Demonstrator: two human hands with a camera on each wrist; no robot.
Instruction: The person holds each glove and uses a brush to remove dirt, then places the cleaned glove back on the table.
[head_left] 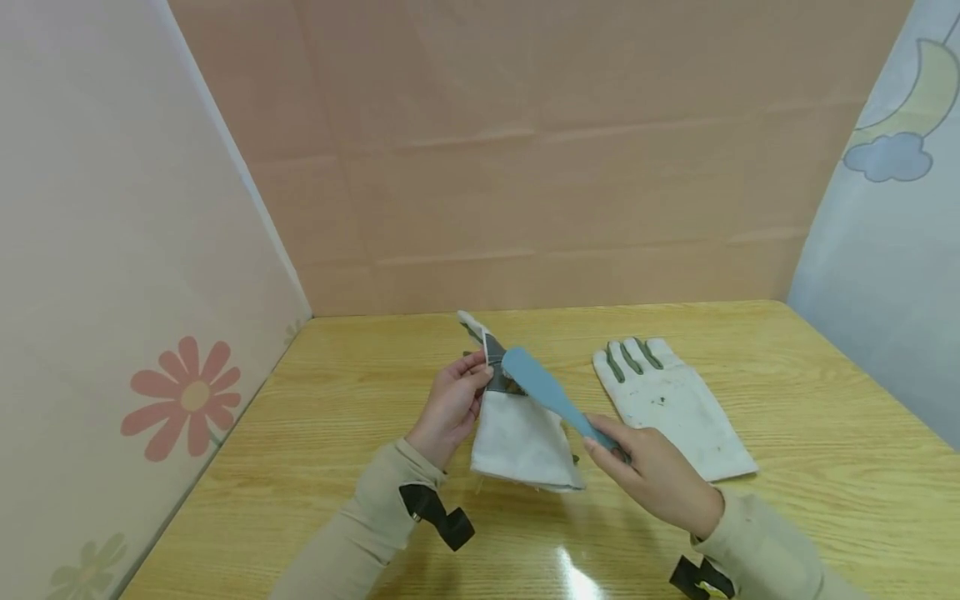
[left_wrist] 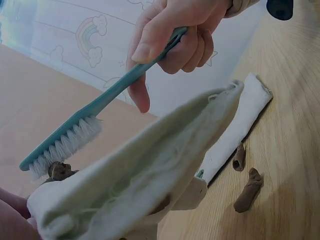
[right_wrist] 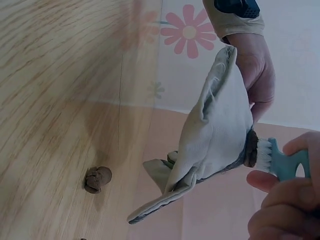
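the left hand (head_left: 448, 404) is clamped on a white glove (head_left: 521, 433), thumb and fingers pinching it at its left edge, beside a dark patch; from that pinch the glove is tilted above the table (head_left: 337, 400), its cuff toward the wearer. the right hand (head_left: 660, 471) is clamped on the handle of a blue brush (head_left: 547, 390), and the brush slants from this grip up toward the left hand. its white bristles (left_wrist: 72, 140) touch a brown clump (right_wrist: 251, 149) on the held glove, near the left hand's pinch. beyond the right hand's grip and to its right, a 2nd glove (head_left: 682, 412) lies on the table, dark specks on its white cloth. beneath the held glove, 2 brown lumps (left_wrist: 248, 191) rest on the wood. printed decorations flank the grips: a pink flower (head_left: 191, 398) left of the left hand, a moon (head_left: 918, 87) with a blue cloud (head_left: 892, 157) far right of the right.
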